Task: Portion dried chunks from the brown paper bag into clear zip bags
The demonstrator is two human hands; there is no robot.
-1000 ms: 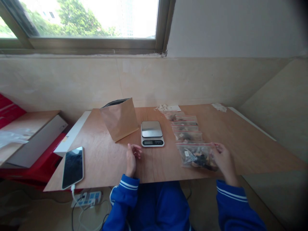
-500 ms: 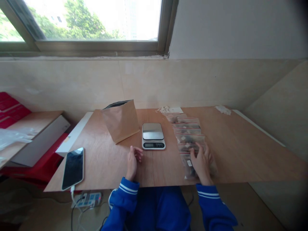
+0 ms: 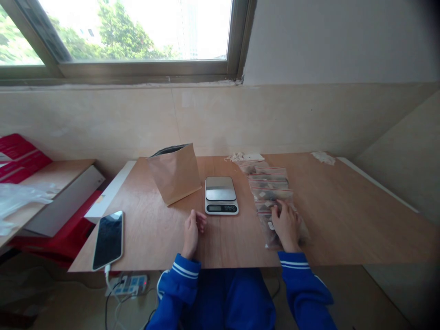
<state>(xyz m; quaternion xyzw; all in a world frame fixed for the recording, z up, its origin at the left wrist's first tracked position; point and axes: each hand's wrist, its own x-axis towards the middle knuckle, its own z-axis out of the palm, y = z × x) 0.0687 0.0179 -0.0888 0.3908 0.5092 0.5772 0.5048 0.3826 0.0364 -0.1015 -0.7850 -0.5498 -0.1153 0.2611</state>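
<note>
My right hand (image 3: pixel 286 222) lies over the near end of a row of overlapping clear zip bags (image 3: pixel 271 184). Its thumb and fingers are apart and bent, touching the plastic. Red seal lines cross the bags, and dark contents with small white labels show through; the hand hides part of the nearest ones. On the bare wood, my left hand (image 3: pixel 193 231) rests on its side, fingers loosely curled and holding nothing. Just beyond it sits a small digital kitchen scale (image 3: pixel 220 189) with a bare metal plate. A brown kraft paper pouch (image 3: pixel 176 176) stands with its top open, left of the scale.
A phone (image 3: pixel 108 240) on a white charging cable lies at the table's left front edge. Crumpled pale scraps (image 3: pixel 237 156) lie at the back, with another pale patch (image 3: pixel 323 157) farther right. A power strip (image 3: pixel 127 284) is below the table. Clear plastic (image 3: pixel 24 201) covers the left side surface.
My right hand has slid slightly away from me, and the nearest bags have shifted with it. My left hand stays by the scale. The view has moved a little.
</note>
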